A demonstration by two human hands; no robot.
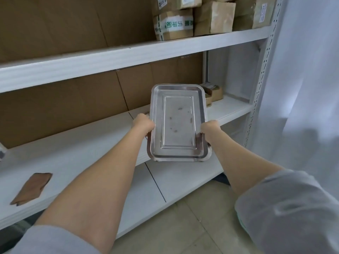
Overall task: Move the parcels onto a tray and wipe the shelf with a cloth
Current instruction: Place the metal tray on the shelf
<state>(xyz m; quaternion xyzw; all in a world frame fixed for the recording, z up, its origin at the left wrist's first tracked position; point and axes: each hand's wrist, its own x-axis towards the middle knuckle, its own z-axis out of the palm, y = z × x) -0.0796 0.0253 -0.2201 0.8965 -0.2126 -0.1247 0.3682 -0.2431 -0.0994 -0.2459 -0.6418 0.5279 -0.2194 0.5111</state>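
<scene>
**Empty tray carried to the shelf, no parcel loaded yet**

The stainless steel tray (178, 123) is empty and held long end forward over the right half of the lower shelf (82, 143), its near end reaching out past the shelf's front edge. Whether its far end touches the board cannot be told. The left grip (144, 123) is clamped on the tray's left rim and the right grip (210, 130) on its right rim, fingers curled under the lip on both sides.

Just behind the tray's far right corner, towards the shelf's back right corner, sit a few small brown parcels (213, 92). A folded brown cloth (32, 187) lies well apart, near the front edge at the left end. More taped cardboard parcels (183, 22) are stacked at the right end of the upper shelf (128, 54).

The step in hand looks like the placing of the tray, so the task is barely begun. Next, the tray probably needs setting down flat on a free part of the board, clear of the front edge, so that one grip can let go and reach the small parcels. Wiping comes only after those are lifted off.
</scene>
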